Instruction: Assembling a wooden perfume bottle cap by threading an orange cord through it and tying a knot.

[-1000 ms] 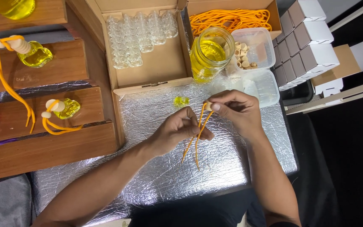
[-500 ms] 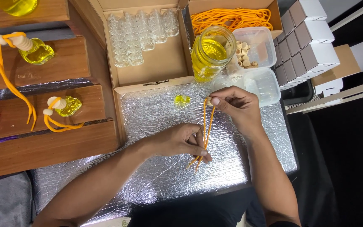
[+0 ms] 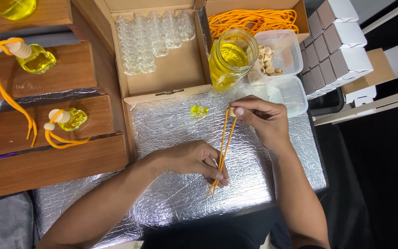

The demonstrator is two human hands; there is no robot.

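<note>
The table cover (image 3: 171,133) is crinkled silver foil, shiny and rough. On it, the orange cord (image 3: 224,147) looks like matt woven fibre, with a pale wooden cap (image 3: 231,111) at its top. Behind the foil, the box (image 3: 180,69) is matt brown cardboard holding clear glossy bottles (image 3: 148,37). Right of the box, the jar (image 3: 229,57) is smooth glass. Left of it, the steps (image 3: 47,157) are satin brown wood.

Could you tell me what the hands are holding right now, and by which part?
An orange cord: right hand pinches its top end at a small wooden bead; left hand pinches near its loose bottom ends.
</note>
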